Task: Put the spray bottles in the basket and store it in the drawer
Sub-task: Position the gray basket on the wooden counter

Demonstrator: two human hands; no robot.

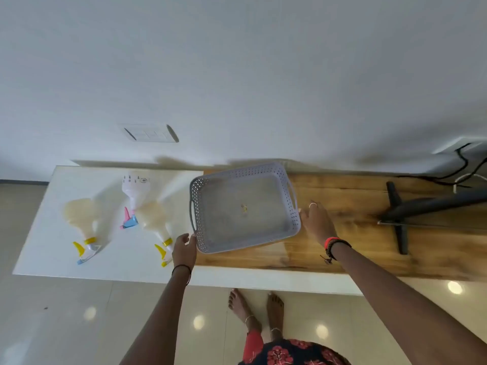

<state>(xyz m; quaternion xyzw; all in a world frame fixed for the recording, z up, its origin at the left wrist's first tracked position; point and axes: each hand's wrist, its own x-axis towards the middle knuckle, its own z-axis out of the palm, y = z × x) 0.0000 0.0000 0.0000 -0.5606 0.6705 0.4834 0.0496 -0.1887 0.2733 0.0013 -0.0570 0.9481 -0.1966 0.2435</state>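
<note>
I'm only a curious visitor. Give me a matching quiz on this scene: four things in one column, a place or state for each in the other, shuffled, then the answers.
1. pale perforated plastic basket
2. white spray bottle with pink trigger
3. black stand foot
4. white switch plate

A. on the wall
B. lying on the white top
C. on the wooden top, far right
D. open side up, no bottles inside

Pairs: 1-D, 2-B, 3-C, 4-A.

No legible text — only blurred dark marks on the white spray bottle (135, 184), unreadable.
</note>
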